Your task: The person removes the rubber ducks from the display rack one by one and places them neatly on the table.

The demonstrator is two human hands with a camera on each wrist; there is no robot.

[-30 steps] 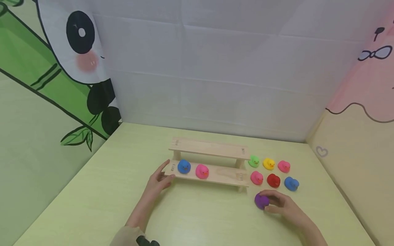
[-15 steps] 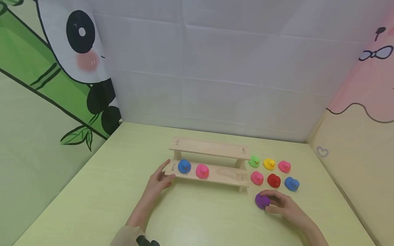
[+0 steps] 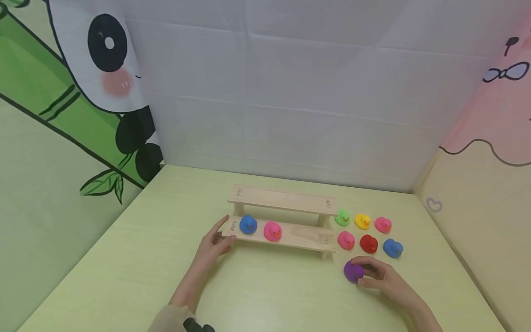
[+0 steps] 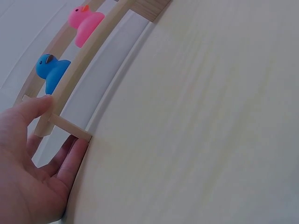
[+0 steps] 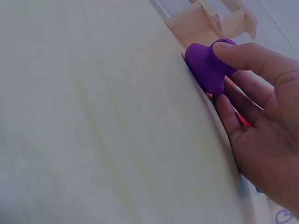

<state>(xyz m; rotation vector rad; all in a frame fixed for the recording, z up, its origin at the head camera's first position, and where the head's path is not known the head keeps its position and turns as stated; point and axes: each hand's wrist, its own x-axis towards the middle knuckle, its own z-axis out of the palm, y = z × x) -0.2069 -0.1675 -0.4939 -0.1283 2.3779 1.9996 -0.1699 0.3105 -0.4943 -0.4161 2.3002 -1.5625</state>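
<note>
A two-step wooden rack (image 3: 303, 230) stands on the table. On its lower step sit a blue rubber duck (image 3: 248, 224) and a pink rubber duck (image 3: 272, 231). My left hand (image 3: 211, 244) grips the left end of that step; in the left wrist view the thumb lies at the board's edge near the blue duck, the other fingers by the rack's leg. Right of the rack, my right hand (image 3: 381, 275) holds a purple rubber duck (image 3: 353, 272) between thumb and fingers. The right wrist view shows this purple duck (image 5: 204, 67) at the table surface, the thumb against its head.
Two rows of rubber ducks lie right of the rack: green (image 3: 342, 217), yellow (image 3: 362, 221) and pink (image 3: 383, 225) behind; pink (image 3: 346, 240), red (image 3: 368, 244) and blue (image 3: 392, 248) in front. Printed cloth walls enclose the table (image 3: 265, 295) at back and sides.
</note>
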